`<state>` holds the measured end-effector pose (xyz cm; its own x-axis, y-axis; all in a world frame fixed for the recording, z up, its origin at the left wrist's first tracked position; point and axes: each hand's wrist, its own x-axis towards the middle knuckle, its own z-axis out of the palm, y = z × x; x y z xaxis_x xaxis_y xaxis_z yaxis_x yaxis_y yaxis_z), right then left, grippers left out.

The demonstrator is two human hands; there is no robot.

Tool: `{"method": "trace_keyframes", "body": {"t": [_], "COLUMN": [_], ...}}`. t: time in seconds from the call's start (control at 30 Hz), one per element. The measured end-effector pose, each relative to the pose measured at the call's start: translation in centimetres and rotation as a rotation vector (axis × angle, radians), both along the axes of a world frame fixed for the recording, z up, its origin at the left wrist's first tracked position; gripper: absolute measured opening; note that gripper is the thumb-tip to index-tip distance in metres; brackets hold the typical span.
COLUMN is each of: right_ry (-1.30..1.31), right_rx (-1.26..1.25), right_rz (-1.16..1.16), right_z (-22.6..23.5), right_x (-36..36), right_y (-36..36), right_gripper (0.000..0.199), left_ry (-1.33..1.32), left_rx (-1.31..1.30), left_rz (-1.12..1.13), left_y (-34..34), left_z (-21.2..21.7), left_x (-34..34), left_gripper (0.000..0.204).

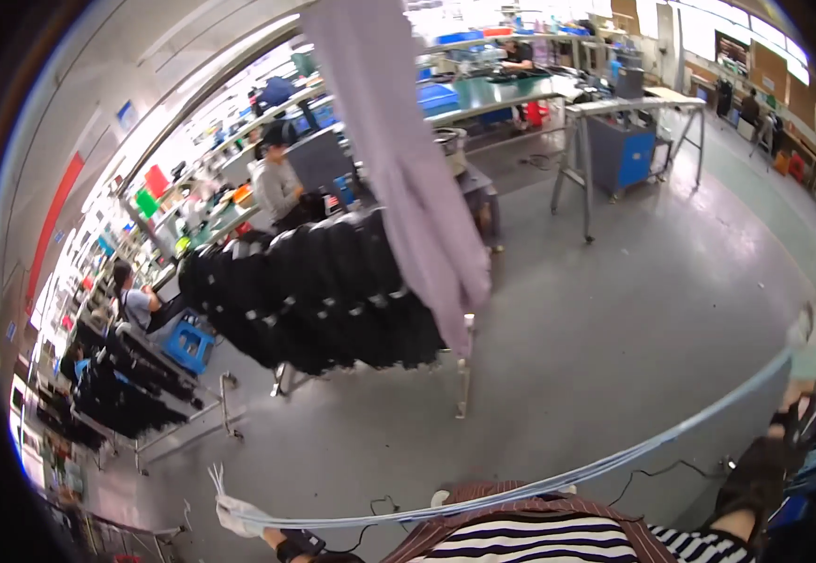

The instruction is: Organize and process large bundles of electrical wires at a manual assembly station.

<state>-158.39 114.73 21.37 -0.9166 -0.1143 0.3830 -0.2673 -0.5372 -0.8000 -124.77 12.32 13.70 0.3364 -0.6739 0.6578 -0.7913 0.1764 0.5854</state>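
A bundle of long, thin light blue cords (614, 459) stretches across in front of my body, sagging in a curve from side to side. At the lower left, my left hand (241, 517), in a white glove, is closed on one end; pale cord tips stick out past the fingers. Far to the right, my right hand (808, 328), also gloved in white, is raised and closed around the other end, its fingers somewhat blurred. A long lilac cloth (417, 178) hangs from above, beyond the cords and touched by neither hand.
Black garments (319, 291) hang on a wheeled rack ahead, with more black garments (113, 389) at left. A metal trestle (633, 111) stands beside a blue cabinet (619, 155). Two people (277, 178) work at benches on the left. A dark cable (671, 466) lies on the floor.
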Motion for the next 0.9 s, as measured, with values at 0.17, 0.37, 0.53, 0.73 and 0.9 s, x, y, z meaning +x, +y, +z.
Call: {"method": "trace_keyframes", "body": {"t": [0.17,0.37,0.53,0.73,0.9], "right_ry": [-0.617,-0.405,-0.348,-0.327,-0.57], "right_rx": [-0.118,0.314,0.536,0.629,0.365], "right_rz": [-0.813,-0.402,-0.135,-0.011,-0.175], "right_z": [2.2,3.2,3.7,3.6,1.7], "right_x": [7.5,0.4,-11.3,-23.7,-32.8], "right_y": [-7.7,-10.5,-9.7,-2.5,3.8], "right_gripper": [0.036,0.041,0.042,0.038,0.032], "left_ry": [0.537,0.285,0.326,0.275,0.373], "left_rx": [0.277,0.624,0.917,1.058,0.096], "left_rz": [-0.796,-1.649,-1.986,-2.467,-3.209], "left_y": [15.4,37.9,55.9,73.8,86.3], "left_z": [3.9,6.0,5.6,6.2,8.7], "left_x": [-17.8,-37.7,-50.8,-68.9,-81.5], "left_gripper": [0.034,0.032,0.034,0.037,0.016]}}
